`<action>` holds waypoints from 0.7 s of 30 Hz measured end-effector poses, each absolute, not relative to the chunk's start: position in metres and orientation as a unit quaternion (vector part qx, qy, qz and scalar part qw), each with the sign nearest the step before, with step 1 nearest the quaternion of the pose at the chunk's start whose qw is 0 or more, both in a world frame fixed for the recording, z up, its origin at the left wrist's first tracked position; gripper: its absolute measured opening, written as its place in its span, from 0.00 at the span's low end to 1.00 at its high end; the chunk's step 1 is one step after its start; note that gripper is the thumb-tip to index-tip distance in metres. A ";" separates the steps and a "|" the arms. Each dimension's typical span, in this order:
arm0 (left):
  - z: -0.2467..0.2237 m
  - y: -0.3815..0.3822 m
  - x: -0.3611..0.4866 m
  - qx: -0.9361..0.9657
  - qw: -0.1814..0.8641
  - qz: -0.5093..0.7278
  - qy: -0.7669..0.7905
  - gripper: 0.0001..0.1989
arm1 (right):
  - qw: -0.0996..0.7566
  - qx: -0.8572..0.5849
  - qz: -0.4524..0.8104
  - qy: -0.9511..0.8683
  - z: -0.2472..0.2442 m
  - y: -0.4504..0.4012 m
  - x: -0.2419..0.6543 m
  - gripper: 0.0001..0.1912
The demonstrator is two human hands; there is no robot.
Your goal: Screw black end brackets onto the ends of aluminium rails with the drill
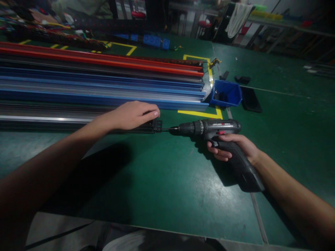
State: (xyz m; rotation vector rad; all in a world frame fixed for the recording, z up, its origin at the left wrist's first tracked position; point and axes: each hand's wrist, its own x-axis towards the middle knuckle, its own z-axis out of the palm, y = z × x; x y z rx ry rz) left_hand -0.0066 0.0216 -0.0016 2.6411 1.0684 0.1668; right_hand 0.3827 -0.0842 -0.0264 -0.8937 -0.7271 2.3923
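Observation:
A black cordless drill (pixel 217 127) points left above the green table, its bit touching or very near a small black end piece (pixel 158 125). That piece sits at the right end of a dark metal profile (pixel 52 119). Around the drill's handle my right hand (pixel 235 144) is wrapped, a finger at the trigger. My left hand (pixel 136 115) rests on the dark profile close to its end, fingers bent over it and pressed together. What lies under those fingers is mostly hidden.
Blue profiles (pixel 104 90) and red profiles (pixel 104 59) lie lengthwise behind the dark one. A blue bin (pixel 226 93) stands at their right ends, beside a flat black object (pixel 251 99). Wiring and blue sockets (pixel 155 40) lie farther back on the green table (pixel 167 181).

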 end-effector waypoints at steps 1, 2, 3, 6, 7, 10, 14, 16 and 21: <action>-0.001 0.021 -0.006 0.916 0.143 0.058 0.371 0.26 | 0.241 -0.326 0.874 -0.266 -0.026 -0.084 0.383 0.15; -0.001 0.021 -0.006 0.916 0.143 0.058 0.371 0.26 | 0.242 -0.326 0.874 -0.266 -0.027 -0.084 0.382 0.15; -0.001 0.021 -0.006 0.916 0.143 0.058 0.371 0.26 | 0.243 -0.326 0.874 -0.267 -0.027 -0.084 0.382 0.15; -0.001 0.020 -0.006 0.914 0.144 0.057 0.374 0.26 | 0.245 -0.326 0.873 -0.268 -0.027 -0.085 0.382 0.15; -0.001 0.020 -0.006 0.914 0.144 0.057 0.375 0.26 | 0.245 -0.326 0.873 -0.268 -0.027 -0.085 0.382 0.15; -0.001 0.020 -0.005 0.913 0.143 0.054 0.378 0.26 | 0.246 -0.321 0.876 -0.264 -0.028 -0.085 0.383 0.16; 0.000 0.020 -0.005 0.913 0.143 0.053 0.380 0.26 | 0.250 -0.303 0.881 -0.263 -0.030 -0.084 0.384 0.16; 0.000 0.019 -0.005 0.912 0.147 0.053 0.380 0.26 | 0.249 -0.295 0.884 -0.264 -0.030 -0.084 0.385 0.16; 0.000 0.019 -0.005 0.911 0.151 0.056 0.379 0.26 | 0.245 -0.294 0.889 -0.252 -0.029 -0.084 0.384 0.16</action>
